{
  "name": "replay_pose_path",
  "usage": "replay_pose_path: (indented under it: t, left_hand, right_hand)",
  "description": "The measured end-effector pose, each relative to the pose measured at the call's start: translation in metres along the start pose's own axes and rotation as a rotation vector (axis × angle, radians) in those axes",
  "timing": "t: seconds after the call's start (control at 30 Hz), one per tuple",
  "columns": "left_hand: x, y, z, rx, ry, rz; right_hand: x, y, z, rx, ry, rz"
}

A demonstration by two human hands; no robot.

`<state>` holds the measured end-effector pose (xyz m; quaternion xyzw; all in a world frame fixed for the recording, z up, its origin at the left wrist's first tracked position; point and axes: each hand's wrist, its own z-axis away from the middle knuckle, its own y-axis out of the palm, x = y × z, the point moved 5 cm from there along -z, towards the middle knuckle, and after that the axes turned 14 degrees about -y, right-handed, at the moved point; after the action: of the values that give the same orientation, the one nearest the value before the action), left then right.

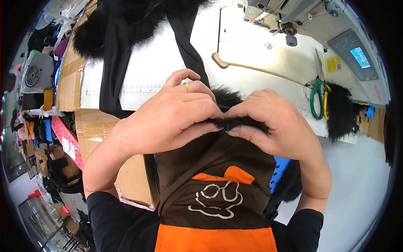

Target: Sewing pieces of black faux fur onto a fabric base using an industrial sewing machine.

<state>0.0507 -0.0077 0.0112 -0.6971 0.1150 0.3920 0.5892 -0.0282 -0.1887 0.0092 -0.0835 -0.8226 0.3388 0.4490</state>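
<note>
My left hand (176, 117), with a gold ring, and my right hand (273, 122) pinch a strip of black fur (235, 124) between thumbs and fingers, their fingertips nearly meeting over my brown-and-orange apron (214, 164). More black fur (224, 94) shows just behind my fingers, partly hidden. Long black fabric bands (115, 71) lie on the white tabletop beyond my left hand, with a fluffy black fur pile (90, 33) at the upper left.
A sewing machine (285, 17) with a control panel (357, 54) stands at the upper right. Green-and-yellow scissors (317, 96) lie beside more black fur (340, 113). Cardboard (94, 134) borders the table at left; cluttered shelves with a grey fan-like unit (35, 73) fill the far left.
</note>
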Motion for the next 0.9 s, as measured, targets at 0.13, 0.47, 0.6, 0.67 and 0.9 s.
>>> replay_pose_path:
  t: [0.13,0.47,0.6,0.67,0.9]
  left_hand:
    - [-0.003,-0.003,0.001,0.075,0.031,0.058]
    - [-0.014,-0.028,0.002,0.244,0.049,0.121]
    - [-0.038,-0.083,-0.015,-0.057,0.048,-0.638]
    - [-0.068,-0.098,-0.020,-0.275,0.116,-0.903]
    - [-0.016,-0.009,-0.020,-0.189,0.091,-0.757]
  right_hand:
    - [0.002,-0.005,-0.004,0.070,-0.010,-0.083]
    - [0.011,0.003,-0.019,0.200,-0.100,-0.112]
    - [0.016,-0.018,-0.052,-0.069,-0.310,0.476]
    - [0.015,-0.031,-0.058,-0.305,-0.479,0.683]
    - [-0.037,0.001,-0.017,-0.125,-0.392,0.538]
